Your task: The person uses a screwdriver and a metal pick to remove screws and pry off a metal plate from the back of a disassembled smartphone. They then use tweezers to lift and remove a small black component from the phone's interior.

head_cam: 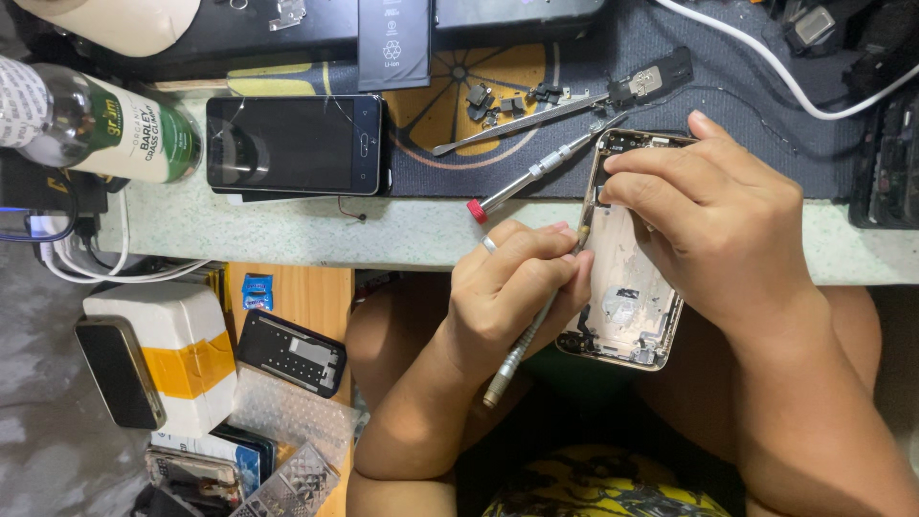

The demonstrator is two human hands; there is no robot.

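My left hand (512, 292) grips a thin silver screwdriver (512, 359), its tip at the left edge of an opened gold phone housing (627, 297). The housing lies face-up over the table edge and my lap, with bare metal and small parts inside. My right hand (713, 225) holds the housing's upper part, fingers curled over its top and right side, hiding that end. A ring shows on a left-hand finger.
On the dark mat lie a second screwdriver with a red cap (536, 172), tweezers (517, 124), small black parts (507, 101) and a black battery (393, 43). A black phone (292, 144) and a green-labelled bottle (105, 129) sit left. Below: a phone on a white block (120, 369), a black frame (290, 351).
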